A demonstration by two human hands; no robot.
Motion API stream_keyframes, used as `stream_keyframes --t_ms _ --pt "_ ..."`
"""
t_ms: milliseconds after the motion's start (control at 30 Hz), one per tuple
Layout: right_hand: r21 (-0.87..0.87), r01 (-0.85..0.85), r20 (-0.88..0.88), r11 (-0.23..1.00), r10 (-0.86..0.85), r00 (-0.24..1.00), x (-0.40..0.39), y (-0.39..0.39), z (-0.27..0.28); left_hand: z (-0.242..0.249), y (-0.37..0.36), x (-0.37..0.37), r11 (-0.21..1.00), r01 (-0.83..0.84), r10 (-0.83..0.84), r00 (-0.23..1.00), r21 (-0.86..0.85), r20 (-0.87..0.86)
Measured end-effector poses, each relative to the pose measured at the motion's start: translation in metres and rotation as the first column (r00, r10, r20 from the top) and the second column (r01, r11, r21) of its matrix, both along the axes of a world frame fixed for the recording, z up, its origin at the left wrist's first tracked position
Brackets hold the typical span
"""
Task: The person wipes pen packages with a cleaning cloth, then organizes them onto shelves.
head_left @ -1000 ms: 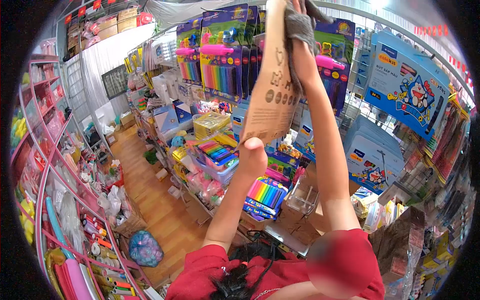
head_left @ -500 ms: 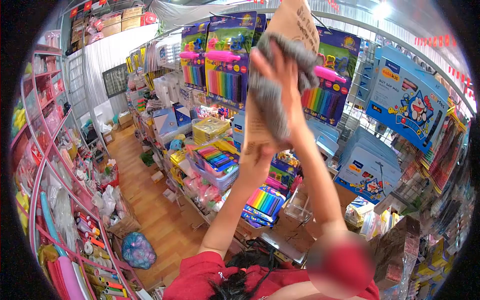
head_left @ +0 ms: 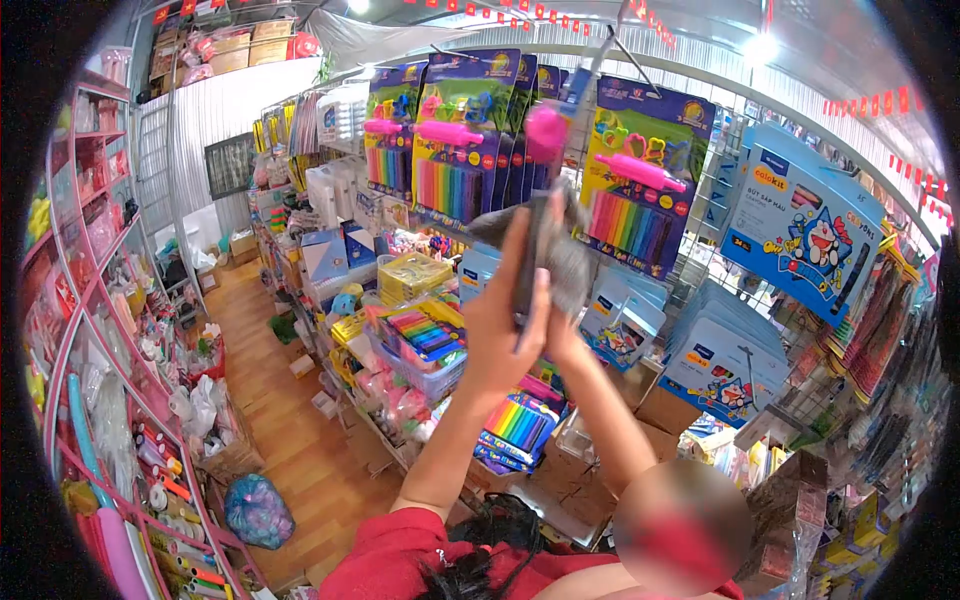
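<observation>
A modelling clay pack (head_left: 548, 130) is held up in front of me, turned nearly edge-on, with a pink part showing on its face. My left hand (head_left: 500, 320) grips its lower part, thumb and fingers on either side. A grey cloth (head_left: 572, 265) is wrapped against the pack's lower half. My right hand (head_left: 566, 340) presses that cloth from the right; most of its fingers are hidden behind the cloth and the left hand. Similar clay packs (head_left: 640, 175) hang on hooks just behind.
Blue crayon boxes (head_left: 805, 220) hang at the right, with more crayon boxes (head_left: 725, 365) below. A plastic basket (head_left: 425, 375) of colourful packs stands below left. A pink shelf rack (head_left: 95, 290) lines the left side, beside a wooden floor aisle (head_left: 320, 450) and a stuffed bag (head_left: 260, 510).
The clay pack has turned from its brown cardboard back to nearly edge-on and come lower. The right hand and cloth have moved down, and the left hand has risen slightly.
</observation>
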State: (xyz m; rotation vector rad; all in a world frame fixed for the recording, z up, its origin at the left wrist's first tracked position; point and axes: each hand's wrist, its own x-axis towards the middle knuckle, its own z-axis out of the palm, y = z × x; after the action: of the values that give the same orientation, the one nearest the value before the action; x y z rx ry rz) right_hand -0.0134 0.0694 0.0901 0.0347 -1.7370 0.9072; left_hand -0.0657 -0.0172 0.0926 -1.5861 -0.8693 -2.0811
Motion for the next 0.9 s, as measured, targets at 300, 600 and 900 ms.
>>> stream_keyframes --t_ms 300,600,900 --pt "-0.186 -0.038 0.183 0.982 0.072 0.981 -0.003 -0.066 -0.076 0.015 -0.030 -0.033 0.994 0.049 -0.037 0.992 -0.099 0.118" --pt "-0.732 -0.362 -0.438 0.578 0.008 0.899 0.036 -0.074 -0.080 0.011 -0.053 -0.045 0.955 -0.231 0.272 0.932 -0.186 0.238" --pt "-0.340 -0.736 -0.617 0.586 0.451 0.645 0.163 -0.066 -0.082 -0.096 -0.075 -0.089 0.892 -0.268 0.353 0.916 -0.363 0.192"
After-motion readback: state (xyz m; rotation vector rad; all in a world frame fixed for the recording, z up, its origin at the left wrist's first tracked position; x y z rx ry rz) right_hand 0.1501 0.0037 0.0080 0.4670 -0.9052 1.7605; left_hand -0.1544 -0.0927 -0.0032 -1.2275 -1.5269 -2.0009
